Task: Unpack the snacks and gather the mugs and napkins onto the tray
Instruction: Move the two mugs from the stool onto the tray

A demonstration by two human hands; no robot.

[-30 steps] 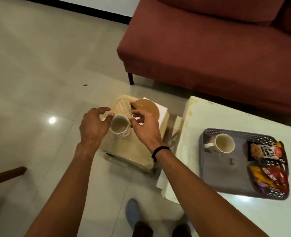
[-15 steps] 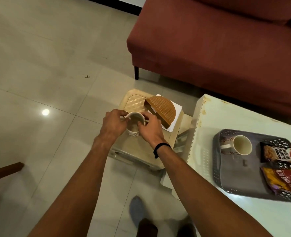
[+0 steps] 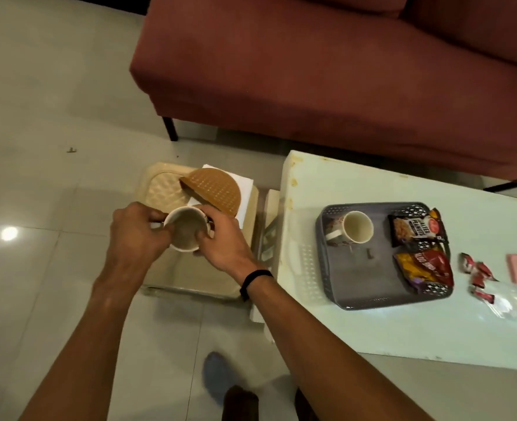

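Here, white mug [image 3: 186,228] over beige stool [image 3: 202,275], gripped by left hand [image 3: 137,235] and right hand [image 3: 224,241], fingers curled round its sides. Handle and base hidden. Second mug [image 3: 356,227] stands in grey tray [image 3: 369,287]; napkins [image 3: 242,185] mostly covered by brown holder [image 3: 213,189].

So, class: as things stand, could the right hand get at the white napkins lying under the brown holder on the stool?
Probably not yet. The right hand grips the mug together with the left hand, and the brown holder lies on the napkins.
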